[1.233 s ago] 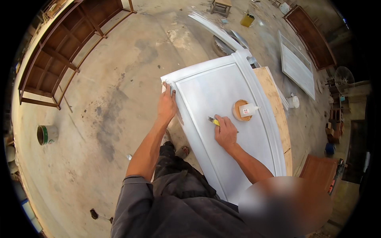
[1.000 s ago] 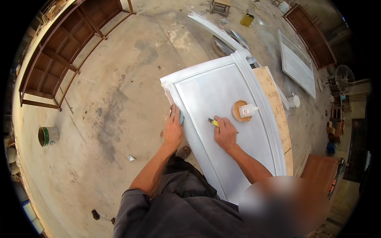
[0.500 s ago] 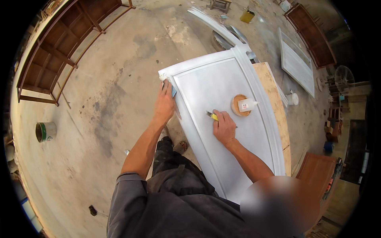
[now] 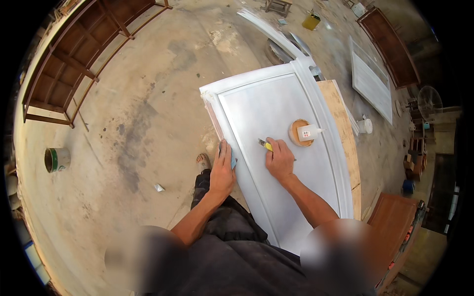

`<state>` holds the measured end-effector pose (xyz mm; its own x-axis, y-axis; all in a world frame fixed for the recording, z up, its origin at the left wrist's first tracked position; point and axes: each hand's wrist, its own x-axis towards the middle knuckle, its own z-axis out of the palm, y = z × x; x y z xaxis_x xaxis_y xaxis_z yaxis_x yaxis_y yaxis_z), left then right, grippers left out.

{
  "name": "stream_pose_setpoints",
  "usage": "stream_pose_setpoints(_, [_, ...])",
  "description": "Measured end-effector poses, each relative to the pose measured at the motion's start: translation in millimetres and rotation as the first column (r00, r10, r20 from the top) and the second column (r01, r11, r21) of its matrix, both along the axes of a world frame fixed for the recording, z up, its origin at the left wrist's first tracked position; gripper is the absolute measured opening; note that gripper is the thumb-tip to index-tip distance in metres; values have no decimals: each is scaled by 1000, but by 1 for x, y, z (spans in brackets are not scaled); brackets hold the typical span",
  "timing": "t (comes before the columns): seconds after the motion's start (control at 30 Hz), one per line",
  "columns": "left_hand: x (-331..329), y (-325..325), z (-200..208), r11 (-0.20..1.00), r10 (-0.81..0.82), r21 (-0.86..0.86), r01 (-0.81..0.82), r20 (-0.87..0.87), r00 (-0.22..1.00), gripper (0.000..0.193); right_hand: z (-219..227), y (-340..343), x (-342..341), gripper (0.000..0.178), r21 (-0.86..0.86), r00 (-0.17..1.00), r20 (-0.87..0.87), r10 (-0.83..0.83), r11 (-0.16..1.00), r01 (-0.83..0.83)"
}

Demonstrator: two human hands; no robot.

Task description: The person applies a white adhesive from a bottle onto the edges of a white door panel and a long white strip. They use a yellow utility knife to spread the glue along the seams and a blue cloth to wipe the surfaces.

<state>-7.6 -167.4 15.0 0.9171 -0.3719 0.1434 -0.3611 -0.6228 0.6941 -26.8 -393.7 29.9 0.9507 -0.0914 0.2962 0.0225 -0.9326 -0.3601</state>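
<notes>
A white-painted door panel (image 4: 276, 108) with a raised border lies in front of me. At its left long edge, my left hand (image 4: 223, 172) presses a small blue piece of sandpaper (image 4: 233, 159) against the side, mostly hidden under the fingers. My right hand (image 4: 280, 159) rests on the panel's middle, closed around a yellow utility knife (image 4: 267, 146) whose dark tip points to the far left. Just right of that hand, a white squeeze bottle (image 4: 308, 132) lies across a round tub of tan filler (image 4: 297, 139) on the panel.
Bare wooden board (image 4: 340, 118) shows under the panel's right side. A brown wooden frame (image 4: 59, 69) stands at far left, a green-white bucket (image 4: 58, 160) on the floor. Behind right are another white panel (image 4: 370, 79), a white bucket (image 4: 365, 126) and a yellow can (image 4: 311, 21).
My left hand has slid toward me along the panel's left edge with the sandpaper, from near the far corner to mid-edge. My right hand has stayed put with the knife.
</notes>
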Motion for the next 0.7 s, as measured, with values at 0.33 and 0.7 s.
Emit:
stream_pose_setpoints(0.33, [40, -18, 2, 947, 204, -221, -233, -147, 968, 51, -4, 1, -2, 40, -13, 999, 24, 29, 1000, -29])
stream_pose_setpoints(0.7, [52, -26, -11, 896, 267, -327, -301, -147, 952, 44, 0, 1, 3, 37, -34, 999, 26, 43, 999, -42])
